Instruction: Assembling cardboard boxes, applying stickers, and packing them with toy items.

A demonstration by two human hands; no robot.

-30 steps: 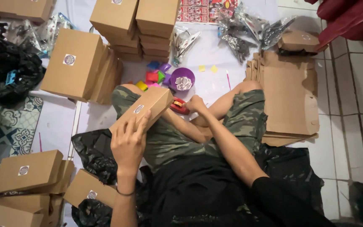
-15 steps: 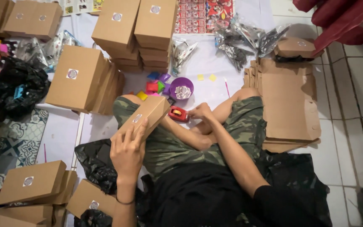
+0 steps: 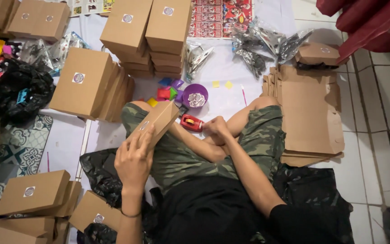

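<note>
The left hand [image 3: 134,160] gripped a small brown cardboard box [image 3: 155,122], fingers wrapped around its near end, holding it tilted above the lap. The right hand [image 3: 216,129] rested curled, its fingertips touching a red tape dispenser [image 3: 191,122] on the crossed legs, near a purple bowl [image 3: 195,96].

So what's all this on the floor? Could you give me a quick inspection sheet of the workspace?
Surface: white sheet over a tiled floor.
Job's things: small brown box with a round sticker; red tape dispenser.
Clutter: box stacks, flat cardboard blanks, purple bowl, coloured bits, clear wrappers, black bags.
Hands: left hand grips the box; right hand rests beside the dispenser.
Cables: nothing seen.
Surroundings: patterned mat, red cloth.
</note>
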